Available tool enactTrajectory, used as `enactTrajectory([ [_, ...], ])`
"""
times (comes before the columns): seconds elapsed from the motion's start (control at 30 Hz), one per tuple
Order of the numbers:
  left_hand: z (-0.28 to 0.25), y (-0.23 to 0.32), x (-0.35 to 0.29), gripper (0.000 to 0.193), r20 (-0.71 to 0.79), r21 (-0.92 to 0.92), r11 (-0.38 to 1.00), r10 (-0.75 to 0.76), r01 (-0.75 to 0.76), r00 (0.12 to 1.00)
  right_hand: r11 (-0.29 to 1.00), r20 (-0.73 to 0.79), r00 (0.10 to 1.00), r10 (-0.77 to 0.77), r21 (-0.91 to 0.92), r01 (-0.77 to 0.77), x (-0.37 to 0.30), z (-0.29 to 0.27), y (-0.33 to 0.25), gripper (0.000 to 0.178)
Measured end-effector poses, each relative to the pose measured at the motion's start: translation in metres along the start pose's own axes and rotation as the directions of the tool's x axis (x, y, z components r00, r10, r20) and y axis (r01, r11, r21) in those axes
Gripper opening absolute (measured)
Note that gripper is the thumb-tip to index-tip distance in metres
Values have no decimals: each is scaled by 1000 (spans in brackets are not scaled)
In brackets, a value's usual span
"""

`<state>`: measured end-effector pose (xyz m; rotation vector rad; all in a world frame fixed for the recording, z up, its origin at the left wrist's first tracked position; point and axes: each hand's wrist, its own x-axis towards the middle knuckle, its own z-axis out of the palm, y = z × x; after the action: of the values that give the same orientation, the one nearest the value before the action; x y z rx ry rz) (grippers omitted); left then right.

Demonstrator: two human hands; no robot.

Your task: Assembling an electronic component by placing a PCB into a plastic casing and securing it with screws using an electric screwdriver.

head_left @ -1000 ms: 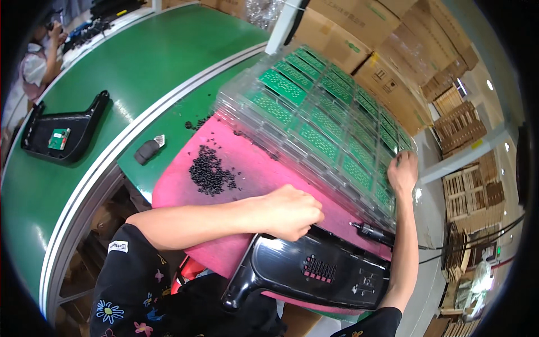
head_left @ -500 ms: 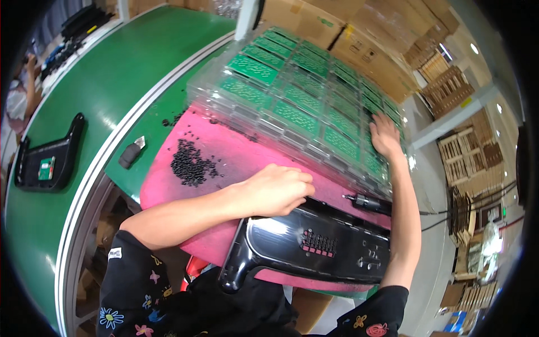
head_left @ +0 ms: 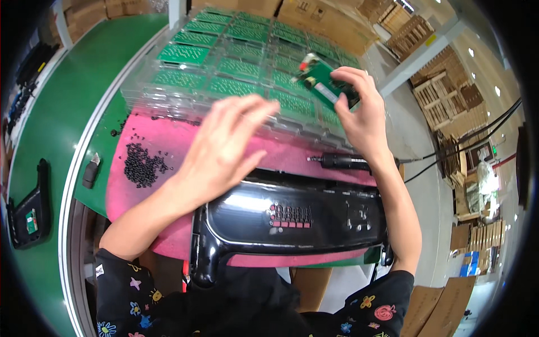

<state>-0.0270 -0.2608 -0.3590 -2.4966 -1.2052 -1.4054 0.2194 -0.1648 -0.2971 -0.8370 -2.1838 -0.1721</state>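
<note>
A green circuit board (head_left: 320, 81) with small parts on it is pinched at one edge between the thumb and fingers of my right hand (head_left: 362, 115), tilted above the tray stack. My left hand (head_left: 224, 140) hovers over the pink mat (head_left: 179, 135), with fingers spread and nothing in them. Below lies a long glossy black plastic housing (head_left: 241, 219) with a grid of slots, close to my body. Behind it stands a stack of clear trays (head_left: 135, 98) holding many green boards. Beside the housing's far edge rests a black electric screwdriver (head_left: 342, 161).
Small black screws (head_left: 143, 165) are heaped on the mat's left part. A small dark block with a pale tip (head_left: 91, 171) lies left of the mat. Another black housing (head_left: 22, 230) with a green board sits on the green conveyor (head_left: 106, 50). Cardboard boxes (head_left: 320, 22) stand behind the trays.
My right hand has come up off the tray stack with a circuit board in it. My left hand has lifted from the housing's far edge and opened. The view has shifted right.
</note>
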Motion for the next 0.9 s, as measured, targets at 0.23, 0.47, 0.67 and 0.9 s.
enactTrajectory([
  [0.23, -1, 6, 0, 86, 55, 49, 994, 99, -102, 994, 930, 154, 988, -10, 364, -47, -44, -23, -74, 37],
  [0.47, -2, 16, 5, 68, 46, -113, 976, 195, -189, 980, 966, 123, 962, 243, 58, -251, -78, -57, -73, 25],
  [0.67, 5, 22, -2, 65, 294, -245, 951, 259, -189, 920, 696, 333, 781, 528, 356, -623, -117, -74, -81, 15],
  [0.9, 3, 31, -10, 59, 641, -368, 928, 210, 55, 739, 687, 657, 677, 331, 324, -650, -145, -89, -95, 75],
])
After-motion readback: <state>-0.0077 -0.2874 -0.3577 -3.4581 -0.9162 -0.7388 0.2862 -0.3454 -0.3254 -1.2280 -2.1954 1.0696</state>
